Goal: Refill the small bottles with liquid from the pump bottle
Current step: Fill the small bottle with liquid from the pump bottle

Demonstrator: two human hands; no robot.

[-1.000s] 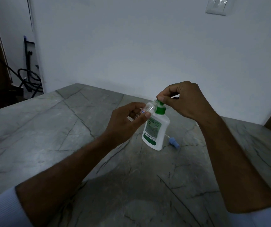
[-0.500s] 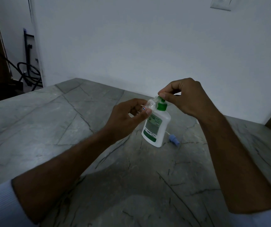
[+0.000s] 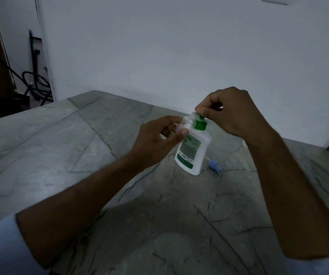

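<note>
A white pump bottle (image 3: 196, 151) with a green label and green pump collar (image 3: 200, 125) stands on the grey marble table (image 3: 60, 147), tilted slightly. My left hand (image 3: 155, 143) holds a small clear bottle (image 3: 187, 124) with a red and blue label, tilted with its mouth up against the pump's nozzle. My right hand (image 3: 231, 112) has its fingers curled over the pump head, the thumb pressing on top. The pump head itself is mostly hidden under my fingers.
A small blue cap with a thin white tube (image 3: 214, 164) lies on the table just right of the pump bottle. A white wall rises behind the table. Dark cables and a stand (image 3: 34, 82) sit in the far left corner.
Both hands and the two bottles hold nearly the same pose throughout. My head has shifted a little, so the scene sits slightly lower in view.
</note>
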